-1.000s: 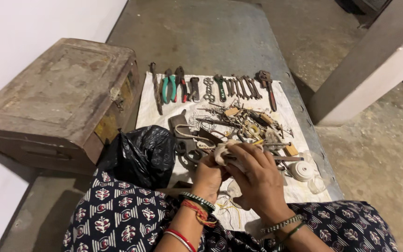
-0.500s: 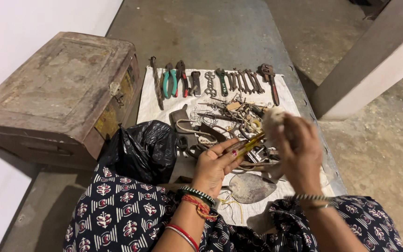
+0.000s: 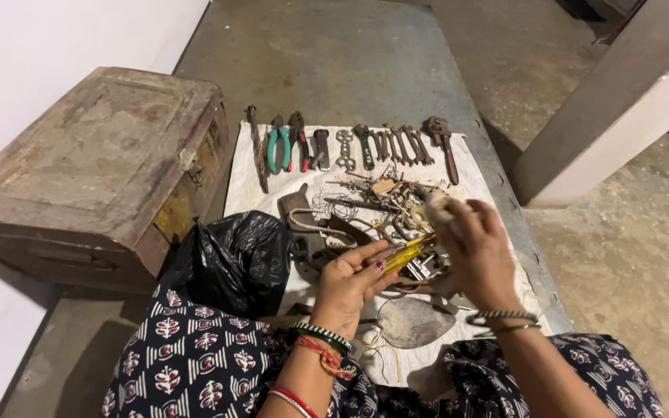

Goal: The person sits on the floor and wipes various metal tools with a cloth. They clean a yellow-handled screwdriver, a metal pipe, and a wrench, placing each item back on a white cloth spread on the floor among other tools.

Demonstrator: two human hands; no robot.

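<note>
Two hands work above the near half of the white cloth (image 3: 474, 174): left hand (image 3: 350, 282) grips a yellow-handled screwdriver (image 3: 400, 254), right hand (image 3: 474, 251) clutches a rag (image 3: 437, 207). Sorted tools (image 3: 350, 145) line the far edge; a jumbled pile (image 3: 373, 209) remains mid-cloth.

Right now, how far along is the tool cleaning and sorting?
Done: a row of tools, pliers and spanners among them, lies lined up along the far edge of the white cloth. In hand: the left hand holds a yellow-handled screwdriver; the right hand grips a pale rag. Left: a tangled pile of rusty parts mid-cloth, and a trowel blade.
</note>
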